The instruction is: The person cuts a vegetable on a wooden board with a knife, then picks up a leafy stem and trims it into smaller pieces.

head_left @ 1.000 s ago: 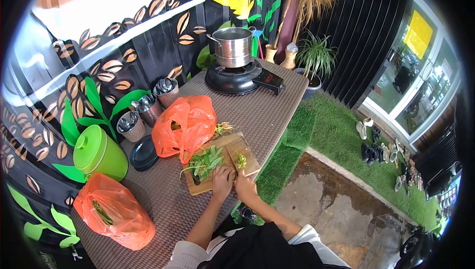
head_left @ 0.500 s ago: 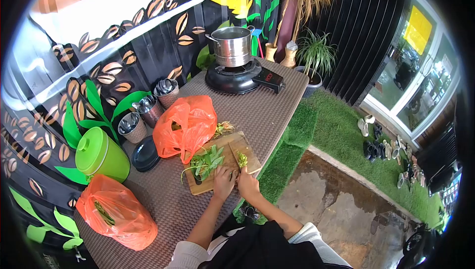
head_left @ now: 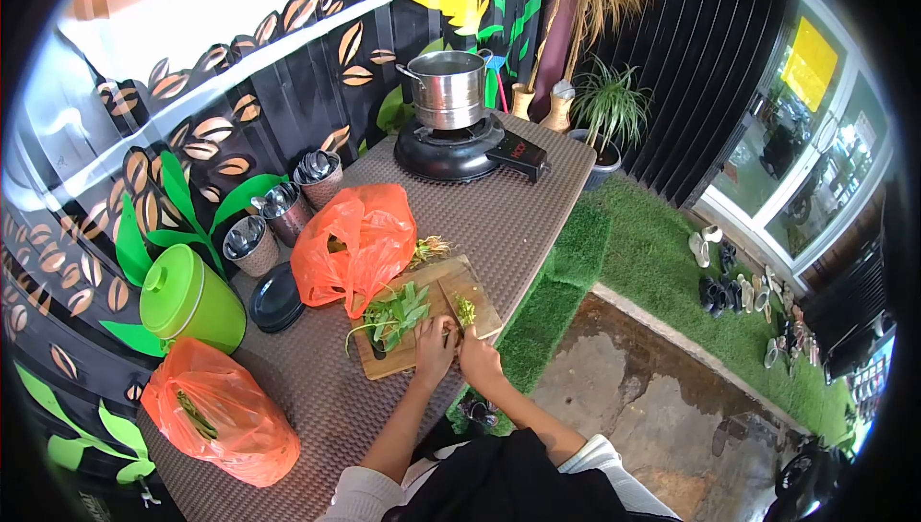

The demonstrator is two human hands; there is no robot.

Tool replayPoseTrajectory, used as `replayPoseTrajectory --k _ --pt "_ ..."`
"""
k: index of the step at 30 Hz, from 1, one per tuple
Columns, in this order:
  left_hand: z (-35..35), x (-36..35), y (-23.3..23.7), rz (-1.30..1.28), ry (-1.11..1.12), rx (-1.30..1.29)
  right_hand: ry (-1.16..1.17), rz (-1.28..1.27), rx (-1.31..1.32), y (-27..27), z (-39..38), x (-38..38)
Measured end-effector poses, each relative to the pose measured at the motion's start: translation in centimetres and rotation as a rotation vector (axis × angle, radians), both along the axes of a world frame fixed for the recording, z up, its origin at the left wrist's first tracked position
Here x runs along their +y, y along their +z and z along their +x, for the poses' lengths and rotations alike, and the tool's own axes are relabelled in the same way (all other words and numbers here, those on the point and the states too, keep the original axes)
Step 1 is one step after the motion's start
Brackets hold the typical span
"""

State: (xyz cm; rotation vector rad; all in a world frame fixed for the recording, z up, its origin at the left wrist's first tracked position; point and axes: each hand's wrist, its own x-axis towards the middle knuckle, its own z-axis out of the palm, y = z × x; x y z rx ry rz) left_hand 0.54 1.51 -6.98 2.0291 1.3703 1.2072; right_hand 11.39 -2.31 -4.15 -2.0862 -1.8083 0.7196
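Note:
On the wooden cutting board (head_left: 389, 364) lies a bunch of leafy greens (head_left: 401, 313). My left hand (head_left: 435, 344) is closed at the right end of this bunch, its curled fingers pressing the stems to the board. Right beside it, my right hand (head_left: 479, 361) grips a knife (head_left: 452, 300), its handle mostly hidden in the fist and its blade pointing away from me over the board. Small chopped green pieces (head_left: 465, 311) lie along the right side of the blade. Behind the board, a bundle of rooted stems (head_left: 429, 249) sticks out by an orange plastic bag (head_left: 357, 239).
A steel pot (head_left: 448, 90) stands on a black portable stove (head_left: 447, 153) at the table's far end. Along the wall are cutlery cups (head_left: 251, 246), dark plates (head_left: 275, 298) and a green lidded container (head_left: 197, 303). Another orange bag (head_left: 225, 416) sits at the near left.
The view has shifted slightly. Both hands stay close together on the board, with the knife still in my right hand and only small finger movement showing.

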Motion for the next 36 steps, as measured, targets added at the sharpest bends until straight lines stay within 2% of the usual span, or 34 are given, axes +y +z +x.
replayPoseTrajectory --k 7,12,17,20,26,32,36 --pt "-0.1 -0.2 -0.2 0.007 0.010 -0.006 0.061 0.061 0.019 -0.2 1.1 1.4" --pt "-0.3 -0.2 -0.1 -0.005 -0.014 -0.016 -0.014 0.024 -0.004 0.4 -0.6 -0.6" --pt "-0.1 -0.1 -0.5 -0.010 -0.005 -0.015 0.045 -0.002 0.044 -0.2 0.8 1.2" --pt "-0.4 0.0 -1.1 -0.007 0.026 -0.020 0.066 0.076 0.060 -0.2 0.6 0.4" --pt "-0.6 -0.1 -1.0 -0.051 0.042 -0.048 -0.085 -0.029 0.062 0.2 -0.7 0.2" --pt "-0.9 -0.4 -1.1 0.090 0.013 0.015 0.093 0.045 -0.012 -0.3 1.5 1.8" --pt "-1.1 0.0 -1.4 -0.057 -0.029 -0.159 0.080 0.031 0.025 0.6 1.0 0.2"
